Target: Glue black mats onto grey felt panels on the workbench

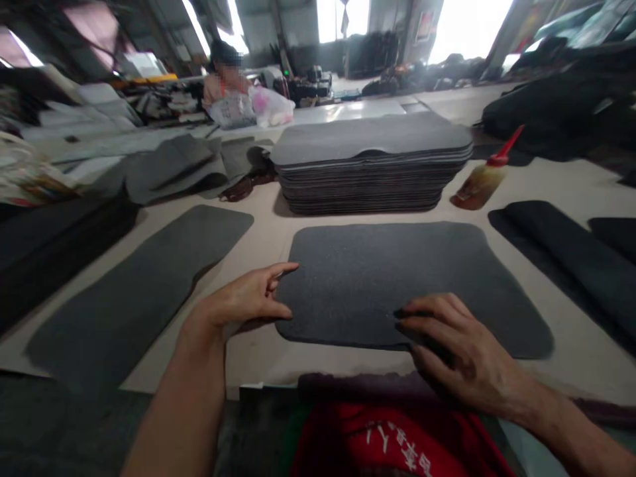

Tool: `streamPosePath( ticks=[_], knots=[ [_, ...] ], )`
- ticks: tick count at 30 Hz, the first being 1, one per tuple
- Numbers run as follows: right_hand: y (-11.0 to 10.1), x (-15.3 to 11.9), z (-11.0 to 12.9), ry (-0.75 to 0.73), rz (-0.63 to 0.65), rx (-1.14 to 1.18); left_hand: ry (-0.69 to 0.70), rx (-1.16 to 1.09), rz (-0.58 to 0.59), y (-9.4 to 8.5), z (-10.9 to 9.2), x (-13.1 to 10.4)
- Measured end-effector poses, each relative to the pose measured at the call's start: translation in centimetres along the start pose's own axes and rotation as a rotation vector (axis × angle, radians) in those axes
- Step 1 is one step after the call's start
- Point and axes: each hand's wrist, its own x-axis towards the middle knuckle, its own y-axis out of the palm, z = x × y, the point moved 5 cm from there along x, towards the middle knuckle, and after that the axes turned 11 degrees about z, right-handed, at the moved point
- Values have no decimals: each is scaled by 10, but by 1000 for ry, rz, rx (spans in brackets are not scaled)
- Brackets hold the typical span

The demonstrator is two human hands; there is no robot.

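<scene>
A dark grey rounded sheet (358,271), perhaps felt or fabric, lies flat on the table in front of me. At its left edge is my left hand (253,291), with thumb and index finger stretched apart against the sheet and the other fingers curled in. Over the near edge, right of the middle, my right hand (457,344) rests with bent, spread fingers and darkened fingertips. Its thumb is at the sheet's front edge; no grip shows. Just behind stands a thick stack of similar grey sheets (368,179).
A plastic squeeze bottle (479,182) with a red nozzle leans right of the stack. Another grey piece (149,278) lies at left, and dark folded pieces (571,258) lie at right. Across the tables, a person (226,86) sits beside plastic bags (271,106).
</scene>
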Motion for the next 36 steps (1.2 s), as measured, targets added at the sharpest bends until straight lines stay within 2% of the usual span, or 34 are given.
streamPosePath(
  ticks=[7, 14, 18, 26, 33, 35, 36],
  knots=[
    [-2, -4, 1, -113, -1, 0, -1, 63, 1, -1, -5, -2],
    [-1, -3, 2, -126, 32, 71, -10, -104, 46, 2, -7, -7],
    [1, -4, 2, -140, 55, 86, -33, -114, 57, 3, -9, -10],
    [2, -3, 4, -110, 111, 86, -66, -56, -10, 0, -1, -6],
    [4, -2, 3, -78, 120, 68, -51, 52, 4, -2, 4, -4],
    [4, -2, 2, -82, 104, 78, -24, 94, -64, -8, 2, -1],
    [1, -2, 3, -91, 89, 93, -7, 113, -179, -15, 1, -1]
  ],
)
